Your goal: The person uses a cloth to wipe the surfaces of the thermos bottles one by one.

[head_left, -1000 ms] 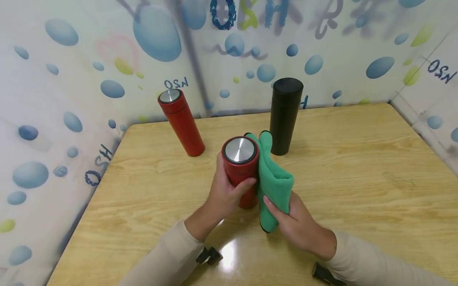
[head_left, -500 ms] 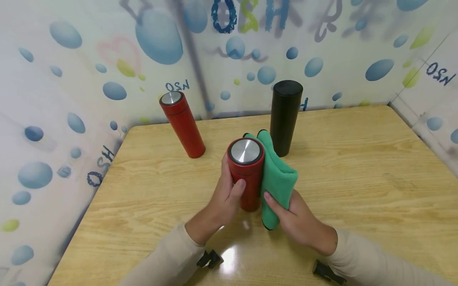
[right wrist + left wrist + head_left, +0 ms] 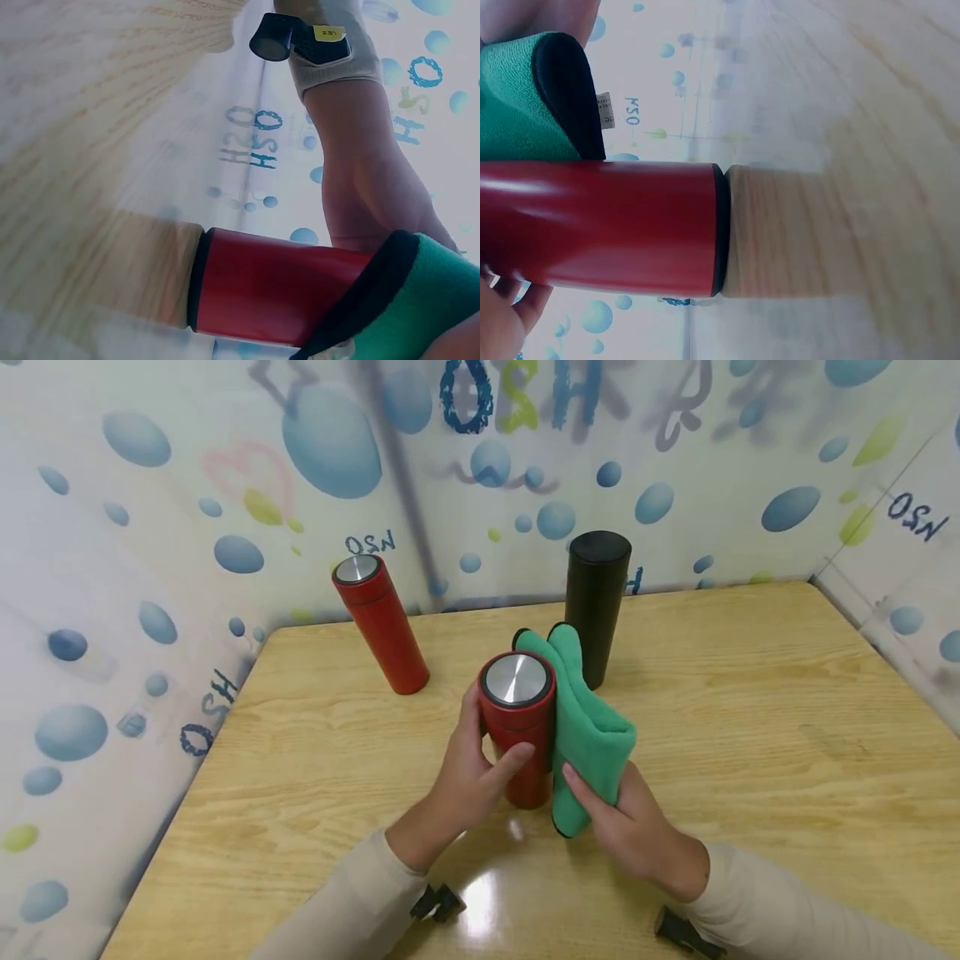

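Observation:
In the head view, my left hand (image 3: 467,781) grips a red thermos flask (image 3: 517,720) with a brushed silver lid top, its thumb across the front. The flask is upright, its black base at the tabletop in the left wrist view. My right hand (image 3: 637,827) holds a folded green cloth (image 3: 596,739) with dark edging, thumb on the near face and the other fingers mostly hidden. The cloth lies against the flask's right side. In the right wrist view, the cloth (image 3: 435,289) wraps partly over the red flask (image 3: 281,289).
A second red flask (image 3: 386,631) stands at the back left of the wooden table (image 3: 315,760). Behind the cloth is a black flask (image 3: 596,602). A patterned wall (image 3: 480,502) rises along the table's back edge. Black devices (image 3: 438,902) are strapped at both wrists.
The held flask and the cloth have shifted slightly to the right. My left thumb lifted back, then came down across the flask again. The two standing flasks have stayed put.

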Tool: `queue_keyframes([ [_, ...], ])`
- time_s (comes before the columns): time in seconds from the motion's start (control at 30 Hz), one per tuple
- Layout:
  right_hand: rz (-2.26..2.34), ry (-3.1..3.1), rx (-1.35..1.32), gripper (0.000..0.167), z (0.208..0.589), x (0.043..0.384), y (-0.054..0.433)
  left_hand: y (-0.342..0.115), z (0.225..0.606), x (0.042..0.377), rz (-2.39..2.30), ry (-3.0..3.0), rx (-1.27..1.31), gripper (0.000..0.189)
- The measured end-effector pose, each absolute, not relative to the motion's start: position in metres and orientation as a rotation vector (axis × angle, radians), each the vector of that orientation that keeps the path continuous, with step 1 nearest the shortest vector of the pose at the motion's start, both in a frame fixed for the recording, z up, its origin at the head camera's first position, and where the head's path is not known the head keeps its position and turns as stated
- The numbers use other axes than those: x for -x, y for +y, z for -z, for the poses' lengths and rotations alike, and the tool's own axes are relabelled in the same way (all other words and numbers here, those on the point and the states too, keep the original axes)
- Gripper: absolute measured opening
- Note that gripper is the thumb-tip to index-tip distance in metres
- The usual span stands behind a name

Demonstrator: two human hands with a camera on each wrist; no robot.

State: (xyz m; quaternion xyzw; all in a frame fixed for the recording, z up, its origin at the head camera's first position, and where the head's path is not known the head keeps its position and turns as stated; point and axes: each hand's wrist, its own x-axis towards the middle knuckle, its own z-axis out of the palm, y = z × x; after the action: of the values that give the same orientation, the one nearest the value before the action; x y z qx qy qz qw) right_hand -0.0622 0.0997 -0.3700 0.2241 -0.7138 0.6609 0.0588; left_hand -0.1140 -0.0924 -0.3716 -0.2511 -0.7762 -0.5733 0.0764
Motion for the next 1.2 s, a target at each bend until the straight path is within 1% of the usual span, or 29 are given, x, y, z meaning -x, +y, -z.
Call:
queue_keyframes([
  [0.17,-1.981,-2.1,-0.777,0.054,0.373,0.064,0.098,-0.092,0.372,0.115,1.68,-2.323,0.746,0.083],
  [0.37,-2.036,-2.265,-0.723,0.041,0.376,0.066,0.098,-0.093,0.373,0.112,1.734,-2.341,0.655,0.082],
  [0.53,-2.046,-2.423,-0.674,0.044,0.378,0.072,0.097,-0.092,0.371,0.114,1.752,-2.332,0.637,0.087],
  [0.67,-2.051,-2.508,-0.659,0.046,0.381,0.074,0.097,-0.093,0.373,0.114,1.802,-2.341,0.646,0.087],
  [1.0,-2.128,-2.425,-0.633,0.054,0.376,0.07,0.096,-0.094,0.372,0.117,1.805,-2.344,0.684,0.087],
  [1.2,-2.127,-2.285,-0.606,0.047,0.371,0.062,0.097,-0.094,0.371,0.116,1.813,-2.364,0.674,0.086],
])
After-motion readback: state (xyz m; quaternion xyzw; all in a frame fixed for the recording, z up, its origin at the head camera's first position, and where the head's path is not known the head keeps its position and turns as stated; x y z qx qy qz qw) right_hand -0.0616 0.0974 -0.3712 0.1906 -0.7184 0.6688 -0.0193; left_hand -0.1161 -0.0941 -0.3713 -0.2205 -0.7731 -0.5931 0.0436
